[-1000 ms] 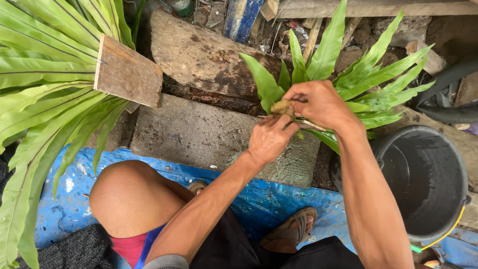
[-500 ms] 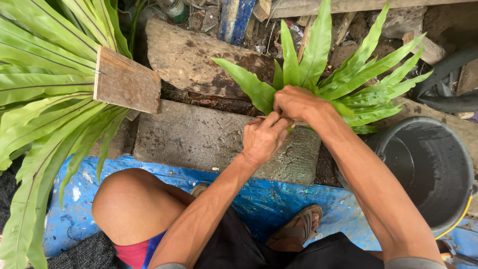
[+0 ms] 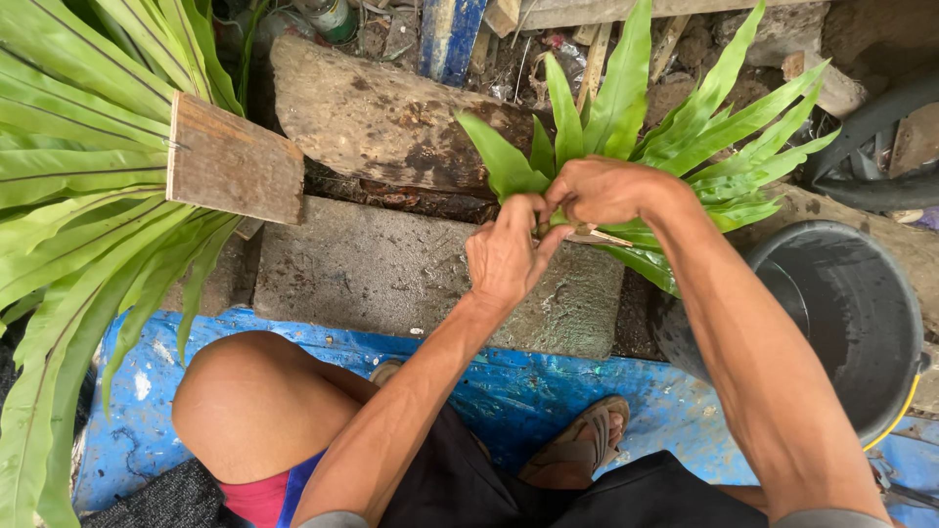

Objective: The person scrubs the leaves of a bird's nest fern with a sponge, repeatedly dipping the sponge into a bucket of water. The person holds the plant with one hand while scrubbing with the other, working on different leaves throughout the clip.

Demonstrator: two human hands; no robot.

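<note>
While both hands worked at its base, the small fern plant point(image 3: 636, 127) stood just past the far edge of a grey concrete slab point(image 3: 381, 269), its long green fronds fanning up and outward toward the rubble behind. The right hand point(image 3: 606, 191) was curled closed around the bundled stems, and the left hand point(image 3: 504, 254) sat just beside it, fingers pinched narrow on the same base, where a thin pale strip point(image 3: 597, 235) poked out to the right. What exactly the strip was could not be told.

The slab lay flat on the ground, rough and stained, with a weathered, dark-blotched log point(image 3: 381, 122) lying along its far side. To the right a dark grey bucket point(image 3: 851, 323) with a yellow handle stood close to the fern, some fronds reaching over toward its rim. Below the slab spread a worn blue tarp point(image 3: 509, 391), and on it rested the person's bare knee point(image 3: 254, 401) and a foot in a brown sandal point(image 3: 587, 445).

At the left a much larger fern point(image 3: 68, 196) spilled wide leaves across the ground, fixed behind a small wooden board point(image 3: 235, 161). The setting was outdoors, a cluttered yard of bare earth, stones, wood scraps and a blue plank point(image 3: 450, 34) at the top edge
</note>
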